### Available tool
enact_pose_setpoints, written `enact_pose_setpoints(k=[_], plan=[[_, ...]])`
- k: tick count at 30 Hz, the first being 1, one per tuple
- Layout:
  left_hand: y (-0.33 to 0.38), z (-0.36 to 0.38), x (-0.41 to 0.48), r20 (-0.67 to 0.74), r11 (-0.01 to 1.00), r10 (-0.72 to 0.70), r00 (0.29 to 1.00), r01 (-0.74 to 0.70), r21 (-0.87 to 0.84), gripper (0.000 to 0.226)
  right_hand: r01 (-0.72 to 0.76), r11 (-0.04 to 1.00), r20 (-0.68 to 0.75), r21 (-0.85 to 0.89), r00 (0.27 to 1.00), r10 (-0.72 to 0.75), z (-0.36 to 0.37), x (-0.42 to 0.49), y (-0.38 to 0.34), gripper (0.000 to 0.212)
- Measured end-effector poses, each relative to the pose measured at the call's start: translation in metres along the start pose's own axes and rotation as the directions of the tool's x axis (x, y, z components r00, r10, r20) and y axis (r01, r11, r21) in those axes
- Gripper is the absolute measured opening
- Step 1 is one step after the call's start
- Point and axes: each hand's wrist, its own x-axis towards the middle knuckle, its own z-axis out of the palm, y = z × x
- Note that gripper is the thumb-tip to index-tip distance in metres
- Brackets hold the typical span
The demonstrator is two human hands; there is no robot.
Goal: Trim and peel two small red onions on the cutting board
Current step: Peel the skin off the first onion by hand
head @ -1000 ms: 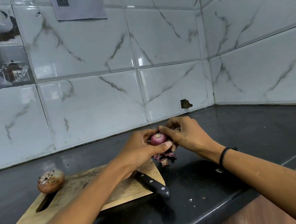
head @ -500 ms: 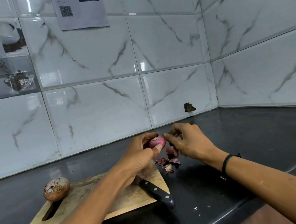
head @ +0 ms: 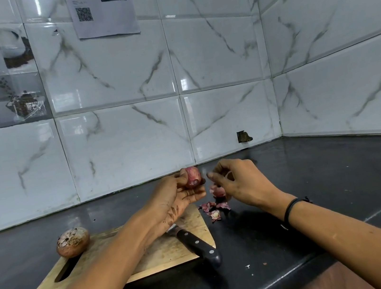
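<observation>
overhanging the board [head: 152,257] edge, the knife [head: 196,242] handle could be knocked off by a forearm. second onion [head: 72,241] sits unpeeled on the board. left hand [head: 175,196] clasps the onion [head: 192,177] above scraps [head: 213,209]; right hand [head: 237,181] loosely pinched, contents unclear; slipping is likely.

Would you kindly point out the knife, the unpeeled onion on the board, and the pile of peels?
knife [head: 197,243]: head view, on its black riveted handle.
unpeeled onion [head: 72,242]: head view, on its brown papery side.
peels [head: 214,209]: head view, on the reddish scraps lying on the counter.
</observation>
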Motion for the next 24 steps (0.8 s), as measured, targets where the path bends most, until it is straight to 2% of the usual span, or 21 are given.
enact_pose_setpoints(k=[4, 11, 15, 20, 24], plan=[[0.000, -0.002, -0.005, 0.080, 0.999, -0.031, 0.996, 0.035, -0.038, 0.031, 0.041, 0.998, -0.023, -0.043, 0.999, -0.042, 0.000, -0.001, -0.001, 0.048], [0.002, -0.001, -0.007, 0.089, 0.999, -0.048, 0.995, 0.048, 0.007, 0.037, 0.163, 0.986, -0.057, 0.045, 0.985, -0.161, -0.004, -0.006, -0.014, 0.022], [0.002, -0.003, -0.008, 0.063, 0.993, -0.039, 0.997, 0.031, 0.118, 0.033, 0.244, 0.970, -0.020, 0.019, 0.970, -0.244, -0.002, -0.008, -0.016, 0.031], [0.001, -0.001, -0.013, 0.023, 0.976, 0.001, 1.000, -0.007, 0.220, 0.034, 0.280, 0.960, 0.065, -0.025, 0.958, -0.278, -0.002, -0.011, -0.024, 0.053], [0.002, 0.000, -0.016, 0.032, 0.941, 0.026, 0.999, -0.035, 0.337, 0.052, 0.304, 0.951, 0.044, -0.061, 0.952, -0.302, -0.001, -0.009, -0.024, 0.047]])
